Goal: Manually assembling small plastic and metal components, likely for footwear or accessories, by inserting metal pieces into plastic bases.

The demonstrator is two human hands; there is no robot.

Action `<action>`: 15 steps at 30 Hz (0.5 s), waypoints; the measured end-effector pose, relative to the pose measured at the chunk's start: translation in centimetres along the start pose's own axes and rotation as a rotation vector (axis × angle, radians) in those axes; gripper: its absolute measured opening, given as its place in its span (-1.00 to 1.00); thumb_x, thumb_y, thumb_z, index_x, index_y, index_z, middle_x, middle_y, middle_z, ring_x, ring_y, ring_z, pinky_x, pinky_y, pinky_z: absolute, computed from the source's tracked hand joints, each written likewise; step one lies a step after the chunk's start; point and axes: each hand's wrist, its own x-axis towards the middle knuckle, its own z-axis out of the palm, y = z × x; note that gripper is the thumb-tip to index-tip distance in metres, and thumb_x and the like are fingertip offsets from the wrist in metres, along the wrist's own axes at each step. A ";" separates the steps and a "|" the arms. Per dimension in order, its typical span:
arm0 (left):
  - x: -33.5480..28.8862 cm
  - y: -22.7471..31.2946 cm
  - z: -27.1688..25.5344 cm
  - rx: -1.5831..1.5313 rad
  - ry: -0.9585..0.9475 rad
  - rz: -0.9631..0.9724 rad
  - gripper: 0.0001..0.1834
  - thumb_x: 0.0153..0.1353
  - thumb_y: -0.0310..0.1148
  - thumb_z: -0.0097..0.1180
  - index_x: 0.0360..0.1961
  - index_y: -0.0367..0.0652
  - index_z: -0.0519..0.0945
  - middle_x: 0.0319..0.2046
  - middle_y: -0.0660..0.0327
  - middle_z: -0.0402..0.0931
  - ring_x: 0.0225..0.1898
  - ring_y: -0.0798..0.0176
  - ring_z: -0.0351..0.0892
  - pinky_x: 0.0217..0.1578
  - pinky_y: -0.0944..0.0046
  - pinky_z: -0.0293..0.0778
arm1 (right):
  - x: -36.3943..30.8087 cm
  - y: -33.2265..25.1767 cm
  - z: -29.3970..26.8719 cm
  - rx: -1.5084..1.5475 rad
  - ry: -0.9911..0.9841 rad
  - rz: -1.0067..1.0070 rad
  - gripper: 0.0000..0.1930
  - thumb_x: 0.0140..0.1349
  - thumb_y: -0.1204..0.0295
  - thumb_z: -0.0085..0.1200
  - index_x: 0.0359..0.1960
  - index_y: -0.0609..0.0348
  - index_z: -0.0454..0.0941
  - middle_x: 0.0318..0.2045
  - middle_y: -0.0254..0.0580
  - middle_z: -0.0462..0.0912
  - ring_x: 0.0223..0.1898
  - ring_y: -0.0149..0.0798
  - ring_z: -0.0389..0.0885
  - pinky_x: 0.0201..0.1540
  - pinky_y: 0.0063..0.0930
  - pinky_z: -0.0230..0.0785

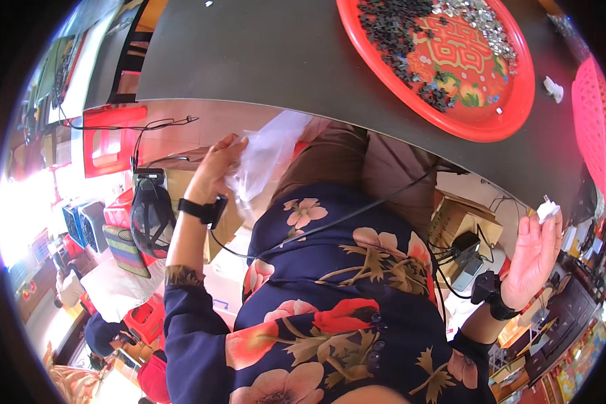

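Note:
My left hand (217,163) is closed on the edge of a thin see-through plastic bag (271,149), which hangs over my lap beside the table's front edge. Out to the right, my right hand (535,252) is turned palm up, its fingertips pinching a small crumpled white piece (547,211), perhaps tissue or plastic. On the dark table (249,57) stands a round red tray (475,132) with a printed floral bottom. Many small black parts (390,30) lie on the tray's left side, and small silvery parts (481,23) on its upper right.
Another crumpled white scrap (553,89) lies right of the tray, near a pink perforated basket (594,124). A black cable (357,210) crosses my lap. Below the table are a cardboard box (468,219) and a red stool (114,141). People sit at the far lower left.

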 end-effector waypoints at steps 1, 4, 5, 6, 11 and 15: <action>1.2 -1.3 -0.8 -0.001 -0.014 -0.002 -0.86 0.30 -0.36 0.06 -0.18 -0.17 0.53 -0.40 0.34 0.56 -0.48 0.43 0.53 -0.45 0.40 0.50 | 0.1 -0.2 -0.2 -0.008 0.010 0.008 -0.72 0.30 0.50 0.02 0.04 0.26 0.44 -0.17 -0.26 0.60 -0.31 -0.47 0.52 -0.12 -0.44 0.37; 1.3 -1.6 0.7 -0.020 0.024 -0.008 -0.91 0.30 -0.38 0.07 -0.32 -0.14 0.54 -0.49 0.36 0.53 -0.52 0.48 0.48 -0.48 0.45 0.42 | 0.1 -0.3 -0.6 -0.019 0.001 0.011 -0.72 0.30 0.49 0.02 0.04 0.26 0.44 -0.19 -0.28 0.59 -0.33 -0.49 0.50 -0.12 -0.44 0.37; 1.1 -0.8 1.6 0.025 0.039 0.030 -0.90 0.31 -0.36 0.06 -0.31 -0.14 0.53 -0.49 0.36 0.52 -0.51 0.49 0.48 -0.48 0.45 0.41 | 0.1 -0.3 -0.4 -0.023 0.000 0.012 -0.72 0.30 0.49 0.02 0.04 0.26 0.44 -0.19 -0.28 0.59 -0.33 -0.49 0.50 -0.12 -0.44 0.37; 0.9 0.1 2.7 0.070 0.053 0.069 -0.88 0.33 -0.34 0.04 -0.30 -0.15 0.52 -0.48 0.37 0.52 -0.50 0.49 0.48 -0.49 0.45 0.41 | 0.2 -0.3 -0.2 -0.016 -0.048 0.027 -0.72 0.30 0.49 0.02 0.03 0.26 0.43 -0.21 -0.28 0.59 -0.35 -0.49 0.49 -0.12 -0.44 0.37; 4.3 1.4 5.6 -0.065 -0.115 0.173 -0.88 0.34 -0.36 -0.01 -0.30 -0.16 0.50 -0.53 0.40 0.39 -0.55 0.50 0.34 -0.55 0.48 0.27 | 0.2 0.3 2.8 -0.038 -0.015 0.050 -0.75 0.30 0.50 0.01 0.00 0.26 0.43 -0.29 -0.31 0.56 -0.44 -0.51 0.39 -0.17 -0.49 0.32; 5.4 2.6 8.3 -0.227 -0.117 0.341 -0.89 0.29 -0.36 0.04 -0.27 -0.16 0.50 -0.50 0.38 0.38 -0.49 0.46 0.34 -0.47 0.46 0.27 | 0.3 -0.2 2.7 0.024 -0.221 0.067 -0.76 0.30 0.50 0.01 -0.02 0.25 0.44 -0.28 -0.31 0.57 -0.42 -0.52 0.42 -0.18 -0.50 0.32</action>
